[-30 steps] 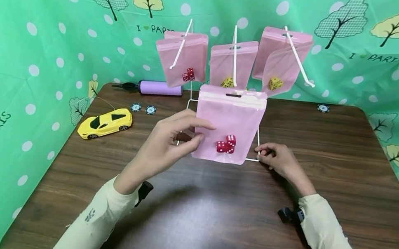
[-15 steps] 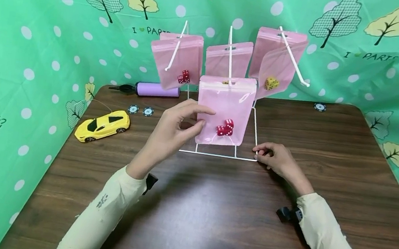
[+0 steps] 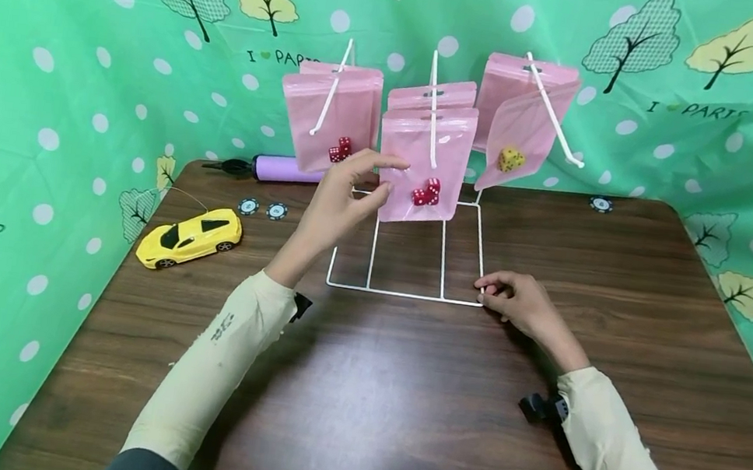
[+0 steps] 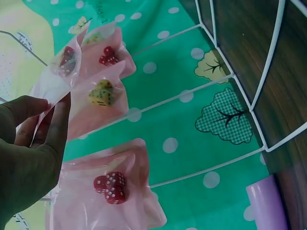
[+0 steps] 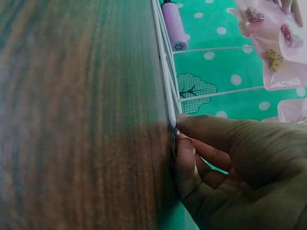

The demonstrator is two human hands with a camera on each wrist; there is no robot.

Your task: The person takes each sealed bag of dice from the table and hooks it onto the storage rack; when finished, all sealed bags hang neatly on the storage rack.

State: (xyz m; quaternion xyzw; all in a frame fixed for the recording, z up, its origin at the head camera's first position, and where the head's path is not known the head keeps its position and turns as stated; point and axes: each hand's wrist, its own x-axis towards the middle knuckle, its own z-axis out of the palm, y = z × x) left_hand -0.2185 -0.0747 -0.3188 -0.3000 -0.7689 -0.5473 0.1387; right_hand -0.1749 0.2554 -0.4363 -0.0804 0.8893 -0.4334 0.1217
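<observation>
My left hand pinches the left edge of a pink zip bag holding red dice. The bag is raised at the middle peg of a white wire rack, and the peg's rod crosses its top. More pink bags hang behind it and on the left peg and right peg. In the left wrist view my fingers touch a pink bag's edge. My right hand grips the rack's front right corner, and the right wrist view shows its fingertips curled on the wire.
A yellow toy car sits at the table's left edge. A purple pump and two poker chips lie behind it, and another chip lies at the back right. Green patterned cloth walls the brown table.
My left hand has carried the bag with red dice up and away from me, from low in front of the rack to the middle peg. My right hand has stayed on the rack's corner.
</observation>
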